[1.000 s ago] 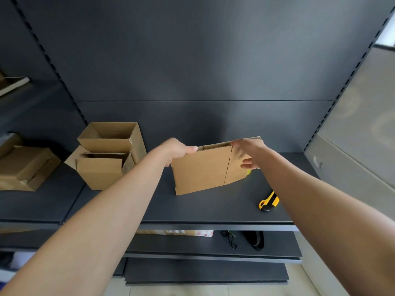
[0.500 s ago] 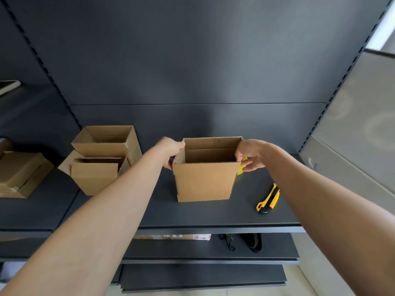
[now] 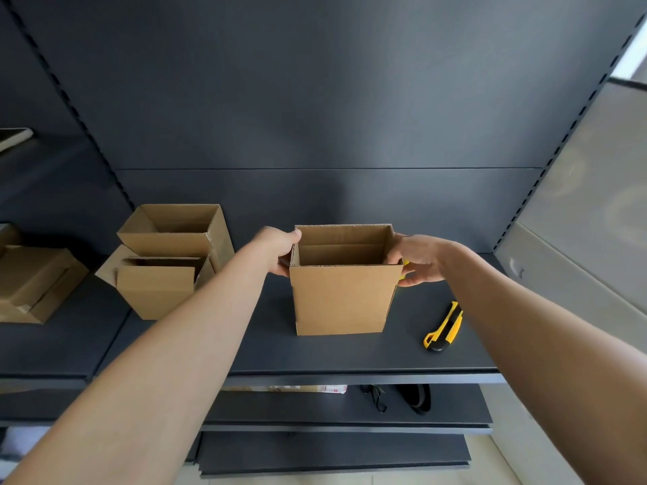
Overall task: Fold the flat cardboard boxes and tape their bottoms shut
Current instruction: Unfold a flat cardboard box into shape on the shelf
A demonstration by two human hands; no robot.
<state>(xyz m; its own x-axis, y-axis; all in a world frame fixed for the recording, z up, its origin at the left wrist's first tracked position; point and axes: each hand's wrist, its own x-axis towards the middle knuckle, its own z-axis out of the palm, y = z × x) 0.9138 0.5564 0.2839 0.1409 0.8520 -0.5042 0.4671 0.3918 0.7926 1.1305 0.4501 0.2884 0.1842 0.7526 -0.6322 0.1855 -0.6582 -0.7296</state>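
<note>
Flat a second ago, the box now stands squared open, left hand and right hand gripping its upper sides; folded boxes left, yellow knife right.

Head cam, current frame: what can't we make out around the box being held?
All head view.
1. Bottom of the box: hidden by its own front wall; flaps, tape unknown.
2. Yellow object behind it: mostly covered by box and right hand; unidentifiable.
3. Left hand fingertips: behind the left wall.
4. Lower carton: cut off by the shelf edge; label too small.
</note>
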